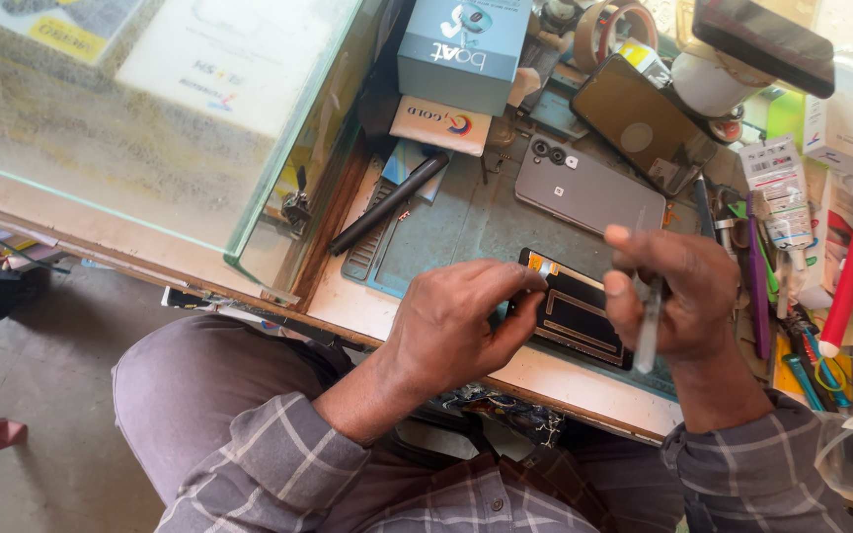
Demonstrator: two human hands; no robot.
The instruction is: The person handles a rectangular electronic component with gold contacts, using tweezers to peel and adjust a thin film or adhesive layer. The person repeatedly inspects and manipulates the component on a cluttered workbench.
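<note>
Head view: left hand (456,321) pinches a flat black phone screen panel (577,314); right hand (665,293), at three o'clock, grips a slim clear syringe-like tube (650,331).

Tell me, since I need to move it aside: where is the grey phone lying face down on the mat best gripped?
Grip the grey phone across its two long edges near the middle, coming from above. It lies flat, back up, and its camera end and long sides look free, while the right hand hovers by the other end.
</note>
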